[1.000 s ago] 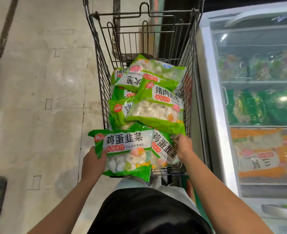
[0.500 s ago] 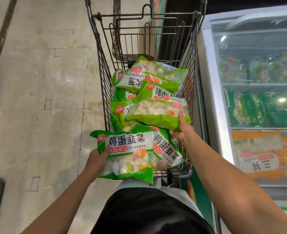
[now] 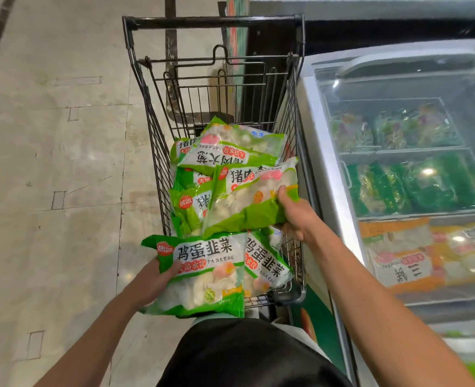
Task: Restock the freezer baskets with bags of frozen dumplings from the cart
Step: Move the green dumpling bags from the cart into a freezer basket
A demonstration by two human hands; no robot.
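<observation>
R hand (image 3: 294,216) now grips a green plastic pork dumpling bag (image 3: 251,199), lifted off the wire cart (image 3: 147,107) pile; L hand (image 3: 154,280) holds a green egg-chive bag (image 3: 202,275). Two bags ready for freezer.

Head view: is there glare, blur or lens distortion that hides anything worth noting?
Head view: bright glare spots sit on the glass lid of the white chest freezer, and its packets look hazy through the glass; the black wire shopping cart bows from wide-angle distortion; print stays sharp on the green egg-and-chive dumpling bag in the left hand and readable on the green pork dumpling bag in the right hand.
</observation>
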